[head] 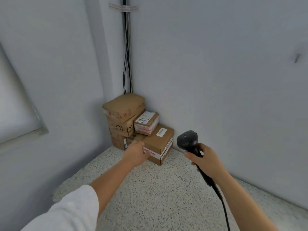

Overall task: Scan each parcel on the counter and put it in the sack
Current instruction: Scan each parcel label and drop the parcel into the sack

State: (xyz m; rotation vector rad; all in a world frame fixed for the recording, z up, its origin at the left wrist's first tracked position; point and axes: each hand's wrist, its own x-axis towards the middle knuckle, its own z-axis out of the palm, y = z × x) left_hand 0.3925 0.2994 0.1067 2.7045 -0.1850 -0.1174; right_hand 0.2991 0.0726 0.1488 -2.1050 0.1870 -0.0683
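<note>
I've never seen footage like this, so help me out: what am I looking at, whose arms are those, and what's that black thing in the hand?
This is one picture from a camera worn on a person's head, looking down at their own arms. There is no machine. On the speckled counter, cardboard parcels are stacked in the corner. The left hand reaches the front parcel; whether it grips it is unclear. The right hand holds a black corded barcode scanner.

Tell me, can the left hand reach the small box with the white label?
Probably yes. The left hand is at the bigger box right under the small box, with nothing between them. The right hand holds the scanner aside.
</note>
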